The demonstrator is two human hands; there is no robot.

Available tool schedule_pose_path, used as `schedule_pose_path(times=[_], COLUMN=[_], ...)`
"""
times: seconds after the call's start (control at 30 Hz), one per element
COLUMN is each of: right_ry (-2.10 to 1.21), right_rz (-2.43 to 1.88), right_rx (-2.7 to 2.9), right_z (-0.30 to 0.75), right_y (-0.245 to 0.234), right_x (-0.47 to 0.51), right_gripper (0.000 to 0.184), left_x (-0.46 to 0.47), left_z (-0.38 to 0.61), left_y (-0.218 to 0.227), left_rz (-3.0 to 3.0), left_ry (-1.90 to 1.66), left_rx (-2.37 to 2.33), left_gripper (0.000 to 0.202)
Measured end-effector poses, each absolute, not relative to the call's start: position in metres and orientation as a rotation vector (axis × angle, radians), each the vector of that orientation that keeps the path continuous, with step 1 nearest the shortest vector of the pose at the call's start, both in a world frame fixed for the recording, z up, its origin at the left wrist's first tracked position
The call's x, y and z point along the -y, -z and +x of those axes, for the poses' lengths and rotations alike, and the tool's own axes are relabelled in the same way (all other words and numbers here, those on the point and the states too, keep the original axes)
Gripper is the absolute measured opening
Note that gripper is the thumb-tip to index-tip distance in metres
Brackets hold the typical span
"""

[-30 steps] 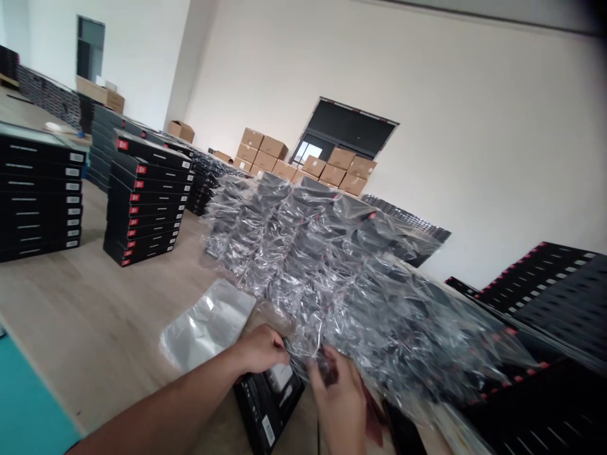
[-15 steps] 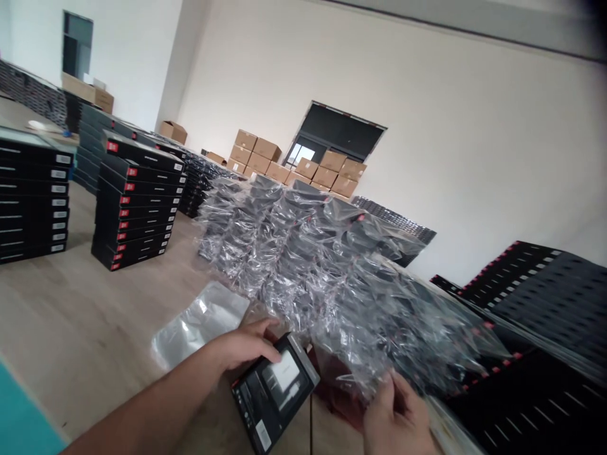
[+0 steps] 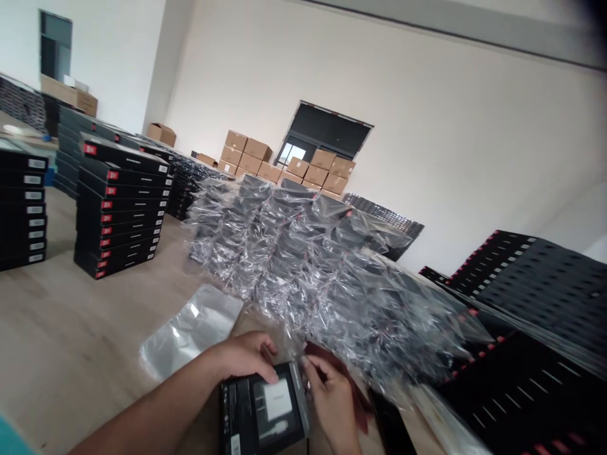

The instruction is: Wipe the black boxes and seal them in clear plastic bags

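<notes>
Black box [image 3: 262, 411] has tilted flatter, beside plastic-wrapped box stacks [image 3: 303, 272].

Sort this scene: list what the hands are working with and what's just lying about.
Working with: left hand and right hand, both on a black box; flat plastic bag; plastic-bagged boxes.
Lying about: stacked black boxes; cardboard cartons.
</notes>
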State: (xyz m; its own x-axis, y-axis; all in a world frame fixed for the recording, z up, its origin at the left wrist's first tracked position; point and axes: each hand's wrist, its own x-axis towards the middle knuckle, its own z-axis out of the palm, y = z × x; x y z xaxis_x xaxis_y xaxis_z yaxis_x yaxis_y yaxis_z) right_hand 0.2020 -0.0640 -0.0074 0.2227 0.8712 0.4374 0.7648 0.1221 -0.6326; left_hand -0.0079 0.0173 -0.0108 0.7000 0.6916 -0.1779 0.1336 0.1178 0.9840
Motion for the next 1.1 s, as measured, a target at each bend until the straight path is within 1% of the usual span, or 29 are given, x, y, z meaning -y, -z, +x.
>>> schedule_pose_path(times=[0.2, 0.37, 0.5, 0.6, 0.77, 0.87, 1.0, 1.1], right_ry=[0.110, 0.316, 0.419, 0.469, 0.495, 0.502, 0.520, 0.424], right_rz=[-1.614, -1.571, -1.578, -1.569, -1.462, -1.443, -1.507, -1.684], right_rx=[1.616, 1.651, 1.672, 1.693, 1.733, 1.742, 1.687, 1.549], right_z=[0.198, 0.187, 0.179, 0.177, 0.180, 0.182, 0.189, 0.197], right_y=[0.006, 0.001, 0.000, 0.003, 0.008, 0.010, 0.013, 0.013], right_x=[0.065, 0.068, 0.069, 0.068, 0.064, 0.062, 0.060, 0.061], right_gripper=[0.037, 0.046, 0.050, 0.045, 0.032, 0.029, 0.028, 0.024], left_x=[-0.011, -0.011, -0.010, -0.008, -0.009, -0.011, -0.010, -0.008], left_z=[-0.010, 0.000, 0.006, 0.005, 0.003, 0.002, -0.002, -0.004], left_y=[0.004, 0.015, 0.018, 0.015, 0.013, 0.012, 0.007, 0.003], left_rz=[1.573, 1.588, 1.569, 1.619, 1.728, 1.779, 1.833, 1.825], left_ry=[-0.634, -0.723, -0.758, -0.785, -0.819, -0.819, -0.782, -0.771], left_rx=[-0.731, -0.634, -0.575, -0.599, -0.656, -0.729, -0.847, -0.898], left_gripper=[0.053, 0.045, 0.039, 0.037, 0.045, 0.044, 0.043, 0.043])
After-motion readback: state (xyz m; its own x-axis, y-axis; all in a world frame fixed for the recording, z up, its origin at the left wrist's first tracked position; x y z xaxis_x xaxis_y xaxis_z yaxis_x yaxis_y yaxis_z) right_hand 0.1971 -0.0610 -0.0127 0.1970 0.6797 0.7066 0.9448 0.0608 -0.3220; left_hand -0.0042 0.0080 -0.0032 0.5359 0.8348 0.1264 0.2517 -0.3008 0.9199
